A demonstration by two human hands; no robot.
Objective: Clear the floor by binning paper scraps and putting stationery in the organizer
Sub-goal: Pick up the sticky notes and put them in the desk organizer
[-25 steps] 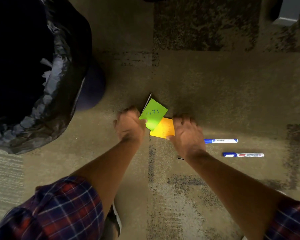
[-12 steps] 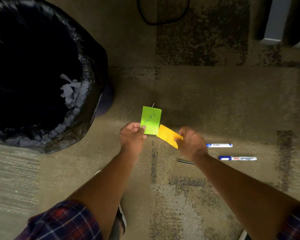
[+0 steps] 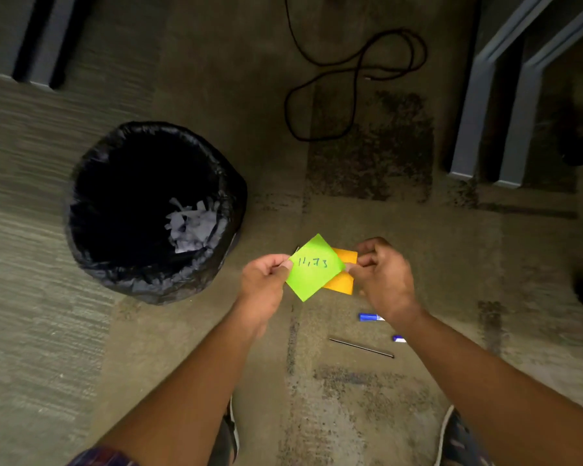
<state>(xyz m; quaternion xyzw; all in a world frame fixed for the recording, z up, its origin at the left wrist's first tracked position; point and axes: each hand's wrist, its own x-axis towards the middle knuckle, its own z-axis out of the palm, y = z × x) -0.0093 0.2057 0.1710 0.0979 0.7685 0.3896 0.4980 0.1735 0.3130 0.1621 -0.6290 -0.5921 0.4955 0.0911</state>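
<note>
A green sticky note (image 3: pixel 313 268) with writing on it is pinched at its left corner by my left hand (image 3: pixel 266 280). Behind it an orange sticky note (image 3: pixel 344 280) is held by my right hand (image 3: pixel 384 277), whose fingers also touch the green note's right corner. Both notes hang above the carpet, to the right of a round bin (image 3: pixel 155 213) lined with a black bag and holding white paper scraps (image 3: pixel 189 223). Two blue-capped markers (image 3: pixel 369 317) (image 3: pixel 398 338) lie on the floor, partly hidden by my right forearm. A thin black pen (image 3: pixel 360 347) lies below them.
A black cable (image 3: pixel 350 79) loops on the carpet at the top. Grey furniture legs (image 3: pixel 485 95) stand at the right, and more legs (image 3: pixel 41 42) at the top left. My shoes (image 3: pixel 231 432) show at the bottom edge. The organizer is not in view.
Both hands have lifted the two notes off the floor and brought them together, green in front of orange. The view has risen, so the whole bin now shows.
</note>
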